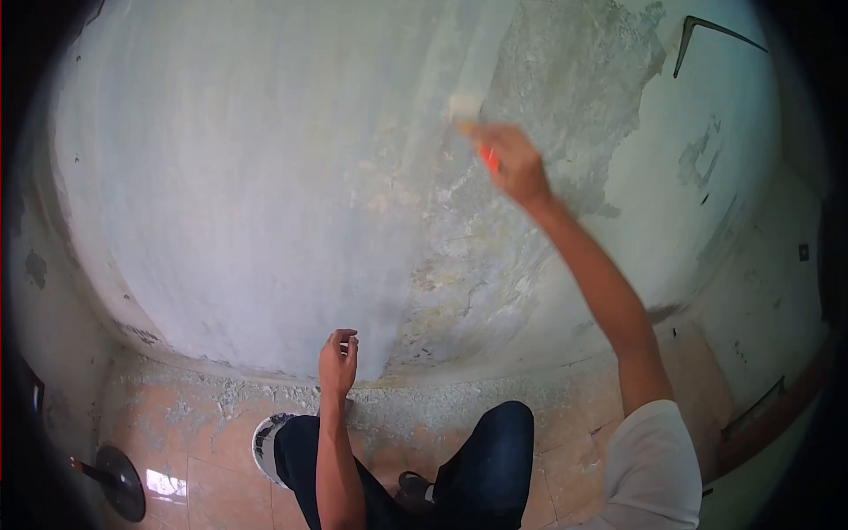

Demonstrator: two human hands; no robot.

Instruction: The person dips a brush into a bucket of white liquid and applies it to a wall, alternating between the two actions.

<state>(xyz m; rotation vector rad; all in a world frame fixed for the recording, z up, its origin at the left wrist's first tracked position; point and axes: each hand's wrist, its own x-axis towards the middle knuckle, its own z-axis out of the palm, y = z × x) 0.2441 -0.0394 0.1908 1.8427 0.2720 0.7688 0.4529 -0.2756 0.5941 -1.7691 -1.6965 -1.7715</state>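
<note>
My right hand (512, 159) is raised against the wall, closed around a paintbrush (465, 109) with an orange-red handle. The pale bristles touch or nearly touch the wall and are blurred by motion. They are at the border between a smooth whitish coat on the left and a rough grey patch (574, 79) of bare plaster on the right. My left hand (337, 360) hangs in front of the lower wall (265, 265), its fingers loosely bent and apart, with nothing visible in them.
A white bucket (263, 452) with dark marks on its rim stands beside my left leg, partly hidden. Paint flakes (221, 397) litter the tiled floor along the wall. A dark round object (122, 484) is at lower left. A black bracket (698, 31) is fixed on the upper right wall.
</note>
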